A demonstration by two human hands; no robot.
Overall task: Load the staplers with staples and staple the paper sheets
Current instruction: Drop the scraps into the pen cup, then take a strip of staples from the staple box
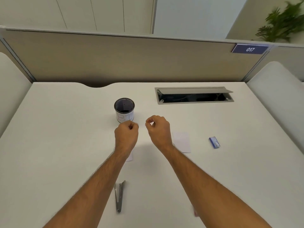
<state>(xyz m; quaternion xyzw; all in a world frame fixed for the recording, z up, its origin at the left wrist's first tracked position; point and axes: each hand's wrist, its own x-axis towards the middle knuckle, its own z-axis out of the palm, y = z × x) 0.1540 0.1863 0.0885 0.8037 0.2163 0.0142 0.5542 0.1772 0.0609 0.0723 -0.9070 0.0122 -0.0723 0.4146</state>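
My left hand and my right hand hover close together over the middle of the white desk. On each hand the fingers are curled and the thumb meets the index fingertip. I can make out nothing between the fingertips. A grey metal stapler lies opened out near the front edge, between my forearms. One paper sheet lies just right of my right wrist. Another sheet is mostly hidden under my left wrist. A small blue staple box sits further right.
A dark cup with a white label stands just beyond my left hand. An open cable tray is set into the desk at the back right. A beige partition closes off the far edge. A small pinkish thing peeks out beside my right forearm.
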